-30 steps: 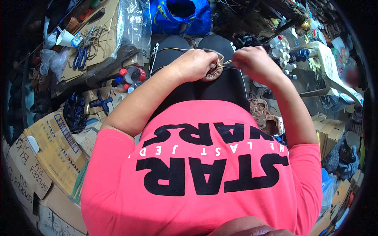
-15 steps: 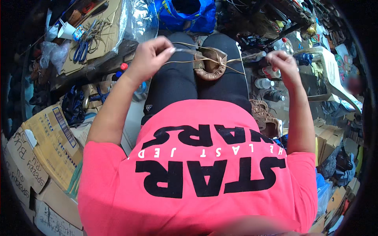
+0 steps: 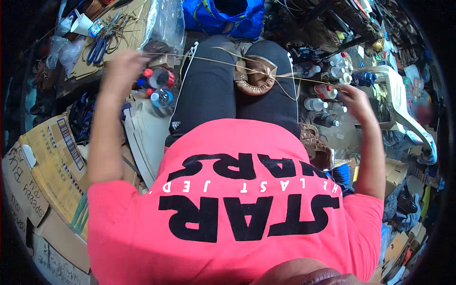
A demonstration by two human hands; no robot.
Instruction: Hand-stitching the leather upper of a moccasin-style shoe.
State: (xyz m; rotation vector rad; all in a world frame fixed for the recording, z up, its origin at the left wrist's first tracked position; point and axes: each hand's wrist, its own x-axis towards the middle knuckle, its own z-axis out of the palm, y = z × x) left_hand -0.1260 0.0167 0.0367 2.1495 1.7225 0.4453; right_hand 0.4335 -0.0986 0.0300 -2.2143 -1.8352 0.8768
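A brown leather shoe [image 3: 251, 89] with a gathered, stitched toe sits between my thighs. Tan laces [image 3: 204, 58] run out from it to both sides, and one loose end lies over my right leg. My left hand [image 3: 122, 69], smeared by motion, is out to the left with one lace stretched taut from its fingers. On the right, my right hand [image 3: 357, 100] pinches the other taut strand between thumb and fingers. Both hands are well apart, each at about the height of the shoe.
Bottles [image 3: 161, 97] stand left of my legs, and several more bottles [image 3: 325, 91] stand on the right by a white plastic chair [image 3: 396, 90]. A blue bag [image 3: 223, 19] lies ahead. Blue-handled scissors [image 3: 97, 51] rest on cardboard; boxes [image 3: 57, 161] are stacked at left.
My left hand has swung outward to the left, and my right hand has moved slightly right and lower. The lace between them is now drawn out longer and straighter.
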